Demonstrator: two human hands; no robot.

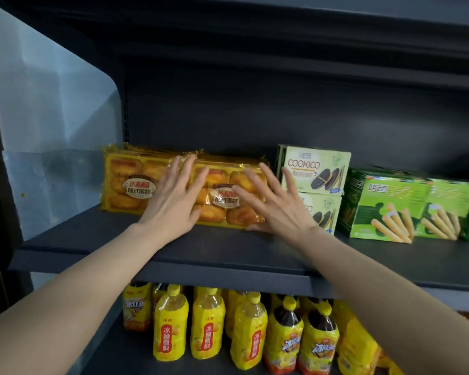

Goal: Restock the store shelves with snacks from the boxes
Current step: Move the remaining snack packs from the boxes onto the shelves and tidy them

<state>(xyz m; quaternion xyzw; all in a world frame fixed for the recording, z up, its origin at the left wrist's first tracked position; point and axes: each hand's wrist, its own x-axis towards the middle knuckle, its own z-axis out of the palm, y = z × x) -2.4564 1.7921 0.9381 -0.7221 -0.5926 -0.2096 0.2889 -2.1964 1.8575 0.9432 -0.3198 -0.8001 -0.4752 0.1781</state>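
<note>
Both hands are pressing flat, fingers straight and spread, against a clear yellow plastic pack of golden pastries [229, 197] standing near the left end of the dark metal shelf [201, 255]. The left hand [173, 197] is lying over its left edge, the right hand [272, 204] over its right. A matching yellow pastry pack [127, 182] is standing just beside it, pale green cookie boxes [316, 169] to the right.

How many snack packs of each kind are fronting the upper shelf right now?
Yellow pastry packs: 2 facing out, side by side; both hands, left and right, lie flat on the right-hand one.
COOKICO boxes: 2, stacked.
Green wafer-roll boxes: 2 in clear view; a third may sit at the frame edge.
Total: 6 in clear view; anything behind them is hidden.
</note>
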